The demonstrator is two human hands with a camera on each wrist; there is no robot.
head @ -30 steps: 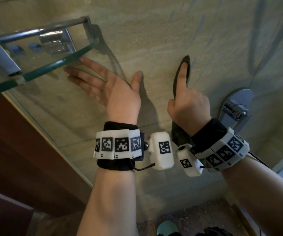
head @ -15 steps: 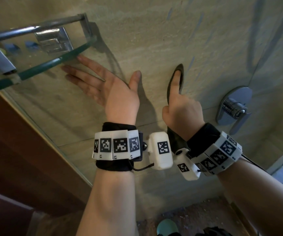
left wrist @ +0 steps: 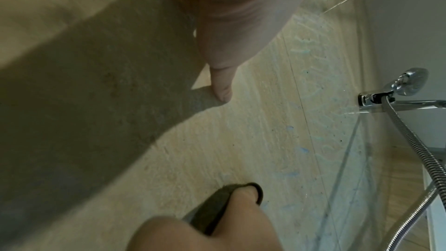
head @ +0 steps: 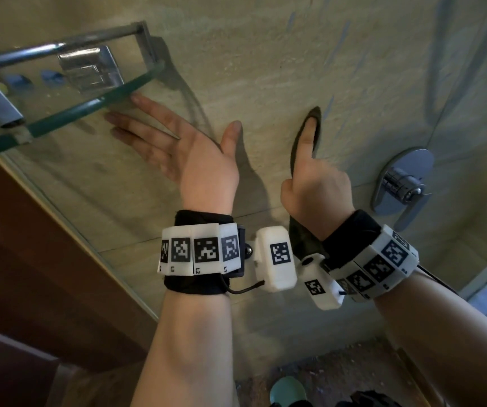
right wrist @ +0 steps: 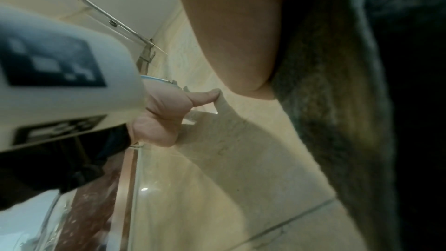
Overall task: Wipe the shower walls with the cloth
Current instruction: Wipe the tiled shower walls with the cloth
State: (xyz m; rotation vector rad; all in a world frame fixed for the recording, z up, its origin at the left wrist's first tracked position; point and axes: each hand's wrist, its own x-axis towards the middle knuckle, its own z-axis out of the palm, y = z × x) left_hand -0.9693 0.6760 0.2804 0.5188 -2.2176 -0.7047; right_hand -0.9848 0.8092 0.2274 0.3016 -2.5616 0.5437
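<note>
A dark cloth (head: 316, 118) lies against the beige shower wall (head: 265, 69), and my right hand (head: 312, 183) presses it there. The thumb points up along the cloth; the other fingers are hidden behind the hand and look curled. The cloth's lower end (head: 302, 242) hangs past my right wrist. My left hand (head: 183, 160) lies flat on the wall with fingers spread, just left of the cloth and below the glass shelf. In the left wrist view the cloth (left wrist: 212, 209) curls round the right thumb (left wrist: 243, 203). In the right wrist view the cloth (right wrist: 325, 102) fills the right side.
A glass shelf (head: 89, 110) with a metal rail juts out at upper left. A chrome mixer handle (head: 400, 183) sits on the wall at right, and the shower hose (left wrist: 422, 159) hangs there. Faint blue streaks (head: 336, 36) mark the wall above. A glass panel (head: 75, 230) borders the left side.
My right hand has slid the cloth a little down and to the left along the wall. My left hand has stayed flat in place.
</note>
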